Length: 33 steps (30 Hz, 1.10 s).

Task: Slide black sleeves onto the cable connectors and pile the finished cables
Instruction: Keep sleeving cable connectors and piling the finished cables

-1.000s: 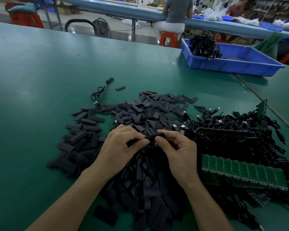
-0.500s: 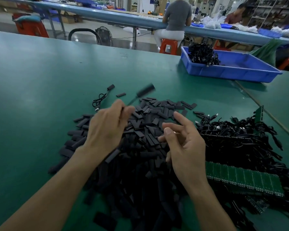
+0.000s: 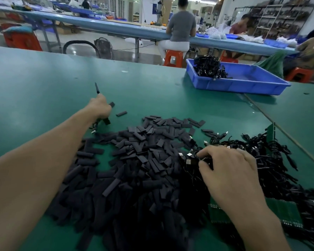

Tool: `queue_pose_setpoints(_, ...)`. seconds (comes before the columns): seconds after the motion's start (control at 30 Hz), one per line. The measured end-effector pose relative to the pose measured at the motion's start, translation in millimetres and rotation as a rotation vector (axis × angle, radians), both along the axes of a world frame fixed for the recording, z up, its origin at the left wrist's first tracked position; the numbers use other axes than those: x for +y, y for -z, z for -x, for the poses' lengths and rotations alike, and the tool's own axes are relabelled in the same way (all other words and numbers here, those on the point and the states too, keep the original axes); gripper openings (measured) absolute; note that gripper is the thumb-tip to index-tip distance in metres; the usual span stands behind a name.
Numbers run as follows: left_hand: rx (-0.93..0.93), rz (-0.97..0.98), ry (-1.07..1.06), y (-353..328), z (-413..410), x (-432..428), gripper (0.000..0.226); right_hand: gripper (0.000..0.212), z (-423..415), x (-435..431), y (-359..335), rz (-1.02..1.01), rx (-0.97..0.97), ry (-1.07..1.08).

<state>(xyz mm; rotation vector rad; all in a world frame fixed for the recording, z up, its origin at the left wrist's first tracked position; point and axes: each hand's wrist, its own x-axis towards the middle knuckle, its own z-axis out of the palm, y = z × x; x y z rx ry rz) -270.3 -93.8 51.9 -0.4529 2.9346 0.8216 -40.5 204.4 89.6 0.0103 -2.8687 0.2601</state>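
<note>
A big heap of loose black sleeves [image 3: 143, 160] covers the green table in front of me. To its right lies a tangle of black cables [image 3: 261, 160] with bare metal connectors. My left hand [image 3: 99, 107] is stretched far forward and grips a sleeved cable [image 3: 97, 87], whose sleeved end sticks up past the fingers. An earlier finished cable [image 3: 105, 122] lies just below that hand. My right hand [image 3: 225, 167] rests on the left edge of the cable tangle, fingers curled round a cable near its connector [image 3: 188, 161].
A blue tray [image 3: 243, 84] holding black cables stands at the back right. Green circuit boards [image 3: 286, 212] lie under the cable tangle. One stray sleeve [image 3: 121, 113] lies apart from the heap. People sit at a blue bench beyond the table.
My left hand has carried the sleeved cable forward and left, out to the finished cable. My right hand has moved right onto the cable tangle and closed on a cable.
</note>
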Motion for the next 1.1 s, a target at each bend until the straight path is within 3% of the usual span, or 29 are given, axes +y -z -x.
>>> queue_pose_setpoints(0.13, 0.127, 0.085, 0.049, 6.3, -14.8, 8.6, 0.043, 0.007, 6.0, 5.5, -1.8, 0.17, 0.018, -0.046)
queue_pose_setpoints(0.23, 0.367, 0.006, 0.113, 10.6, -46.7, 38.9, 0.038, 0.017, 12.9, 15.1, -2.4, 0.291, 0.043, -0.049)
queue_pose_setpoints(0.33, 0.531, -0.187, 0.366, 9.3, -92.4, 89.4, 0.021, 0.021, 17.7, 18.0, -1.9, 0.345, 0.062, -0.063)
queue_pose_setpoints(0.43, 0.452, -0.495, 0.708, 5.0, -138.5, 132.6, 0.029, 0.017, 20.2, 17.8, 1.2, 0.414, 0.148, -0.074)
queue_pose_setpoints(0.5, 0.41, -0.564, 0.831, 10.1, -154.6, 148.8, 0.031, 0.019, 22.3, 19.8, 4.6, 0.451, 0.191, -0.083)
queue_pose_setpoints(0.7, 0.412, -0.852, 0.754, 26.7, -165.1, 166.8, 0.011, 0.024, 25.5, 30.7, 11.8, 0.65, 0.146, -0.198)
queue_pose_setpoints(0.93, 0.366, -0.947, 0.732, 35.6, -165.0, 167.3, 0.006, 0.018, 32.2, 44.3, 8.5, 0.478, 0.038, -0.278)
queue_pose_setpoints(1.1, 0.394, -0.991, 0.71, 30.5, -161.9, 168.7, 0.013, 0.015, 35.4, 47.7, 10.1, 0.517, 0.054, -0.28)
